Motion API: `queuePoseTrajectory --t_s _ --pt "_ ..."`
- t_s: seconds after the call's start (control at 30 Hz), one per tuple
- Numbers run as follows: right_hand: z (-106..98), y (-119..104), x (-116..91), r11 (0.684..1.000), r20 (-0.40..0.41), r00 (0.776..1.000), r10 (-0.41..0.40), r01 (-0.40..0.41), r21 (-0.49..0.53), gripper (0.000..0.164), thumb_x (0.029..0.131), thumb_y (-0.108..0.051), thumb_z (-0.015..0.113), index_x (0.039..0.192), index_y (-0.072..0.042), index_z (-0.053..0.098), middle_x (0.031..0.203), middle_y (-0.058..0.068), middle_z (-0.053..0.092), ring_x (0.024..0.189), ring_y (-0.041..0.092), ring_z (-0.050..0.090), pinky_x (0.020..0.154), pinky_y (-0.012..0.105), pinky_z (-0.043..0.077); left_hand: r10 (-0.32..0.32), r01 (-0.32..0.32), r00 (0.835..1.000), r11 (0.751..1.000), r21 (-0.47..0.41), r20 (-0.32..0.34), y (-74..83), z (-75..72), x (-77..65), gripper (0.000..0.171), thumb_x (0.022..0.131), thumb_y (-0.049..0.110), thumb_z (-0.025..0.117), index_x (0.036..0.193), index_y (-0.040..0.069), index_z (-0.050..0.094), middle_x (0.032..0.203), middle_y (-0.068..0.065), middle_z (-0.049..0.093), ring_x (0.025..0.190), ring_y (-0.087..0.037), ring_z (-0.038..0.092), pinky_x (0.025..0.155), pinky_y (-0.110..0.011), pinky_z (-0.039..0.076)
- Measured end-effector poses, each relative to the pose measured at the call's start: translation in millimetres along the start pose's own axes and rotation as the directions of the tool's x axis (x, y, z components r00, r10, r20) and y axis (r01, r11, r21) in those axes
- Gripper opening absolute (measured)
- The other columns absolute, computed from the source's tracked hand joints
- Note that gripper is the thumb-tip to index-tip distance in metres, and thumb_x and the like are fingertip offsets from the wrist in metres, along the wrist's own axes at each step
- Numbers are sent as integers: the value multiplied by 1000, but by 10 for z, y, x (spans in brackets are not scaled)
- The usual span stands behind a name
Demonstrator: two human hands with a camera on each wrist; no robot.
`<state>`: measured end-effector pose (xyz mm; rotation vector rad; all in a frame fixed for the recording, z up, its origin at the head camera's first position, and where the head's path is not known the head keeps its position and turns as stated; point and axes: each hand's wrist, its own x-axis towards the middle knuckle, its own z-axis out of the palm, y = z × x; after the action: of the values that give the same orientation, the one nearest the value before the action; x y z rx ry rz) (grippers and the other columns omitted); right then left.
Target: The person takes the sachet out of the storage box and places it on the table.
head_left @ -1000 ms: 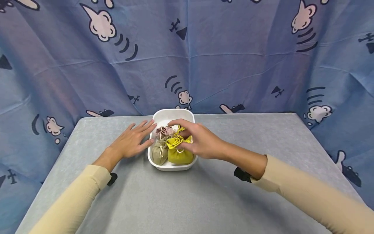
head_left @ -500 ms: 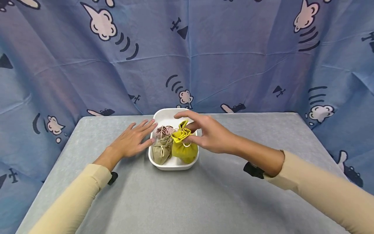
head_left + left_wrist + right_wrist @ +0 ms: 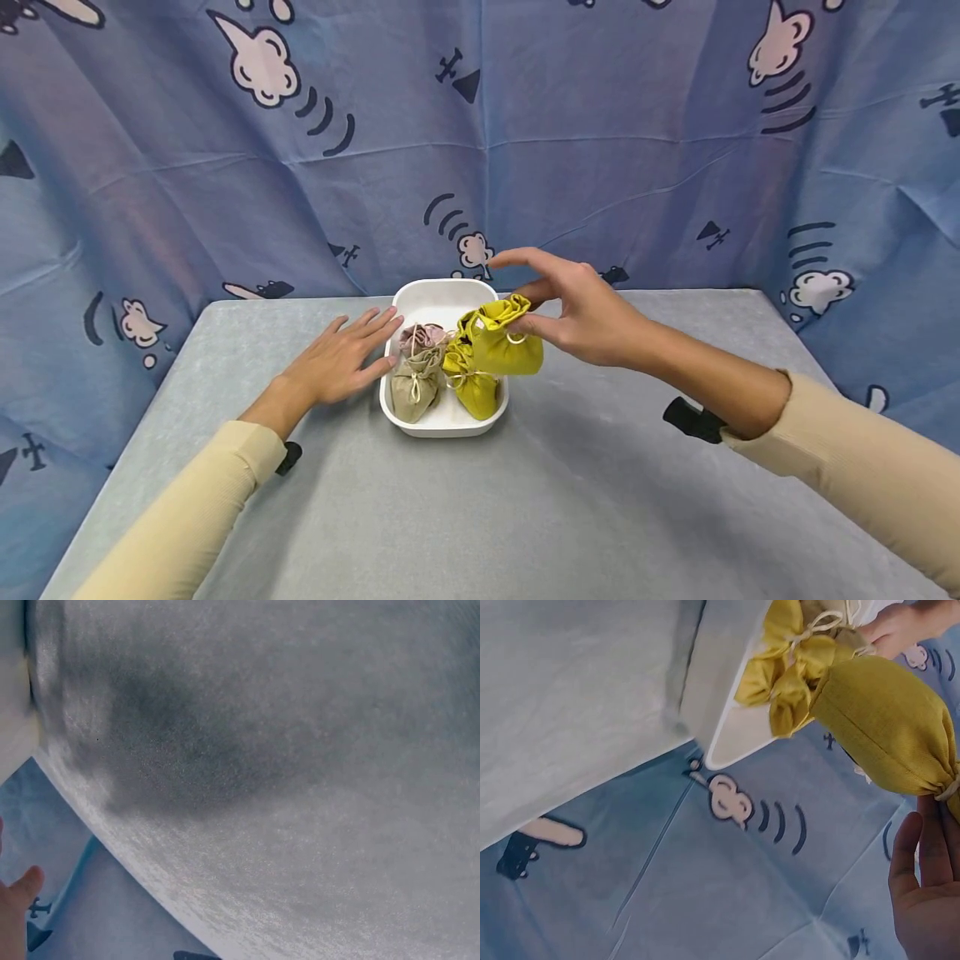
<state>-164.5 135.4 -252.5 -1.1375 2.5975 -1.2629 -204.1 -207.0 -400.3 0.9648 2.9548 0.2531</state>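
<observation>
My right hand (image 3: 581,312) pinches a yellow drawstring pouch (image 3: 512,352) by its gathered neck, above the right side of a white tray (image 3: 444,432). The right wrist view shows this pouch (image 3: 889,724) close up, its cord tied at the neck. A second yellow pouch (image 3: 477,395) stands in the tray, beside an olive-beige pouch (image 3: 412,397). Behind them lies a pinkish pouch (image 3: 426,337). My left hand (image 3: 333,360) has its fingers spread, with the fingertips at the tray's left rim. Only a small part of it (image 3: 13,915) shows in the left wrist view.
The tray stands near the back edge of a grey table (image 3: 450,517). A blue patterned curtain (image 3: 600,167) hangs just behind that edge. Black wrist cameras show under both sleeves (image 3: 862,450).
My right hand has lifted the yellow pouch up out of the tray and moved right with it. The other yellow pouch is now in fuller view. My left hand has stayed in place.
</observation>
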Motion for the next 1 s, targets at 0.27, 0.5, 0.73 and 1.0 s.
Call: queuePoseTrajectory --t_s 0.27,0.5,0.73,1.0 --pt "-266 40 -64 998 -42 999 -5 2 -60 66 81 7 77 139 -7 50 102 2 76 99 11 70 89 34 52 3 -3 1000 1000 -3 -3 -1 6 4 68 104 53 39 159 16 26 165 -3 22 150 -30 22 114 -65 20" --pt "-473 62 -121 994 -87 995 50 -58 -89 65 84 8 75 141 -8 49 104 8 75 96 13 71 82 21 53 6 -6 1000 1000 -3 -7 4 -4 1 68 104 52 40 159 15 27 164 -4 22 150 -32 22 114 -65 20" --pt "-570 128 -174 990 -115 990 78 -90 -107 65 84 7 75 142 -9 49 105 11 75 94 10 71 80 18 54 0 0 1000 1000 -3 7 11 -11 -4 68 104 53 39 160 17 25 165 -3 21 150 -30 20 114 -63 20" --pt "-626 235 -250 981 -140 980 141 -157 -111 66 84 6 75 142 -10 50 104 11 75 94 12 71 82 16 52 -1 1 1000 1000 -3 4 14 -11 -6 68 104 52 39 160 16 25 165 -3 21 150 -30 20 114 -64 19"
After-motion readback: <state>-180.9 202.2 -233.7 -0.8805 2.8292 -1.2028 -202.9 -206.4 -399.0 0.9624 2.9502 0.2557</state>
